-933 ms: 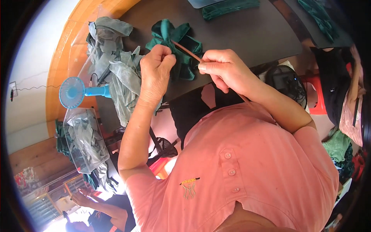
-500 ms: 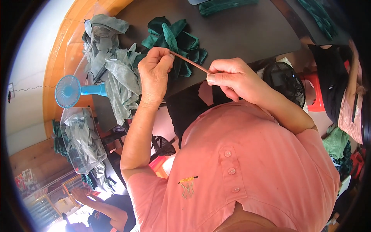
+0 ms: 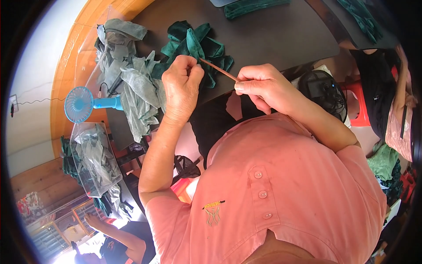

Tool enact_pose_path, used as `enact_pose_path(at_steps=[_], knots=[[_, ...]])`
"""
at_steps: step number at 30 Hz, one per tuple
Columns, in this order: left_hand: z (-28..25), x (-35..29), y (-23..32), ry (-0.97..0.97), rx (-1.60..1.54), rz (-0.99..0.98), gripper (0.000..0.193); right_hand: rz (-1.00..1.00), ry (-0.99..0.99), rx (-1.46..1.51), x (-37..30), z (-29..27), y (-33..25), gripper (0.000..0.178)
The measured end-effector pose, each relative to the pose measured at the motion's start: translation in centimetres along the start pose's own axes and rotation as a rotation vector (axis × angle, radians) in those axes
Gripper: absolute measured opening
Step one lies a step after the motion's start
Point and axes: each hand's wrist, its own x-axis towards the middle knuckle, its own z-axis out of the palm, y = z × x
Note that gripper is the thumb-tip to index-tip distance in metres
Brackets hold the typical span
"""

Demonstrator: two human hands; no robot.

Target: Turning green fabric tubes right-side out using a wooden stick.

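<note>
My right hand (image 3: 261,86) pinches a thin brown stick (image 3: 220,71) between thumb and fingers. The stick slants up and left to my left hand (image 3: 182,81), with its far tip beside those fingertips. My left hand is closed in a pinch; what lies between its fingers, if anything, is too small to make out. Just beyond the hands, a loose heap of dark green velvet pieces (image 3: 193,42) lies on the dark tabletop (image 3: 272,37). My left hand overlaps the near edge of that heap.
Grey-green cloth pieces (image 3: 140,92) hang over the table's left side, near a small blue fan (image 3: 79,104). A clear bin (image 3: 94,158) holds more cloth. Folded green velvet (image 3: 255,6) lies at the far edge. A black fan (image 3: 323,94) and red stool (image 3: 360,103) are right. Other people work nearby.
My left hand has shifted slightly right and down, closer to my right hand. The stick's tip now shows beside its fingers. My right hand has barely moved.
</note>
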Motion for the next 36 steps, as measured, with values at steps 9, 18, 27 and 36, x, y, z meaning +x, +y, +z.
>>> enact_pose_path(at_steps=[9,18,27,36], knots=[[0.9,-1.8,1.5,0.007,0.007,0.384,0.014,-0.116,0.008,0.146,2.0,0.4,0.2,0.024],[-1.2,1.1,2.5,-0.112,-0.955,0.117,0.056,-0.229,-0.173,0.024,-0.6,-0.3,-0.3,0.022],[0.9,-0.4,7.0,0.112,-1.073,0.047,0.019,-0.34,0.007,-0.01,-1.7,1.2,0.7,0.019],[1.4,-1.5,6.4,0.085,-1.137,0.106,0.016,-0.534,0.128,-0.258,-1.7,0.5,1.8,0.021]])
